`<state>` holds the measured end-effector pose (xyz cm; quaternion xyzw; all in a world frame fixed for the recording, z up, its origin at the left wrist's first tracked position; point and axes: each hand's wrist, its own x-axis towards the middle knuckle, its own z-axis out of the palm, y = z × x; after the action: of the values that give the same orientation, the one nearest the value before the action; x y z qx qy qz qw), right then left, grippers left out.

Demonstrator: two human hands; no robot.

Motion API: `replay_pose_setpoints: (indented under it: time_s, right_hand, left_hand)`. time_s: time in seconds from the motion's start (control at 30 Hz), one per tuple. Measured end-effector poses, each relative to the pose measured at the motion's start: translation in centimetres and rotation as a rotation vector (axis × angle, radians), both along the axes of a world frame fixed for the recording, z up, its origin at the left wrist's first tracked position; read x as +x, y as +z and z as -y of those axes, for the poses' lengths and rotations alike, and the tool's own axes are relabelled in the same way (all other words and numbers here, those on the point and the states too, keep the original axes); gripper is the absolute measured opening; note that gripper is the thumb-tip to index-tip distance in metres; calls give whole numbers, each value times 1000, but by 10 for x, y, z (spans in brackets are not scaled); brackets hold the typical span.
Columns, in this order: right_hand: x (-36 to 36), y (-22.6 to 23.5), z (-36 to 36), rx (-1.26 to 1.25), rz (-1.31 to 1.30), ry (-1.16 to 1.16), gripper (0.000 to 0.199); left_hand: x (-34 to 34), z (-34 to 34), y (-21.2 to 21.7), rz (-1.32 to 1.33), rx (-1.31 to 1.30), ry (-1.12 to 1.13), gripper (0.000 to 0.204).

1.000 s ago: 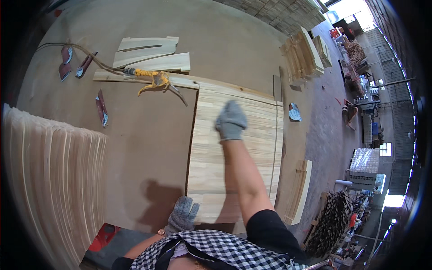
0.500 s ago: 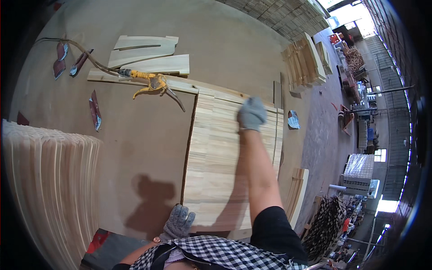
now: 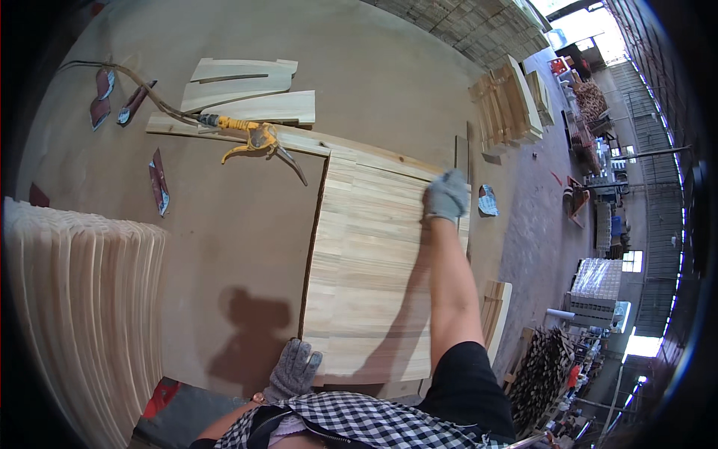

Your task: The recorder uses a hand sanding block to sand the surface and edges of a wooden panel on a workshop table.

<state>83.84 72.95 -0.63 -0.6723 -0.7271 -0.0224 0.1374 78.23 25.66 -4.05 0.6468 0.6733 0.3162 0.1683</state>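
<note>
A pale wooden panel (image 3: pixel 372 277) of side-by-side strips lies in front of me. At its far right corner, my right hand (image 3: pixel 447 196), in a grey knit glove, is down on the wood with the fingers curled in; whatever may be under them is hidden. My left hand (image 3: pixel 294 370), gloved the same way, rests at the near left corner, fingers extended and holding nothing. Beyond the panel's far left corner, a yellow air blow gun (image 3: pixel 258 138) with a hose lies across a long wooden board (image 3: pixel 179 127).
A tall stack of curved wooden slats (image 3: pixel 82 299) stands at left. Shaped boards (image 3: pixel 247 86) lie at the far left, and reddish-brown scraps (image 3: pixel 158 183) are scattered about. Wooden pieces (image 3: pixel 508 105) are piled far right; more boards (image 3: pixel 493 318) stand near right.
My right hand has moved right along the far part of the panel, to its right corner. My left hand stays at the near left corner.
</note>
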Motion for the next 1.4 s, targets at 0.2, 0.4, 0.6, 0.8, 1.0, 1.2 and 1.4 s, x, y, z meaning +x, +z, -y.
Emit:
replay_pose_setpoints:
  time_s: [0.2,0.4,0.6,0.8,1.0,1.2,1.4]
  right_hand:
    - [-106,-32,70,63,-121,454,13]
    - [-28,-30,178,172,-81,700,11]
    - [68,-19,200,216,82,654,5]
    - [54,-5,157,40,97,202,5]
    - [44,-7,334,70,-51,613,8]
    - [186,0,303,110,168,217,10]
    - [121,-15,359,95,163,270,5]
  left_hand:
    - [-5,-4,-4,-59,60,-56,52]
    - [-4,-4,6,13,-42,-35,63]
    - [-9,-2,23,37,-37,-38,72]
    - [-5,-6,23,-35,-121,-111,75]
    - [-6,-5,6,-92,-30,-51,83]
    - [-7,-5,14,-79,42,-69,85]
    - [1,-7,8,-110,68,-64,83]
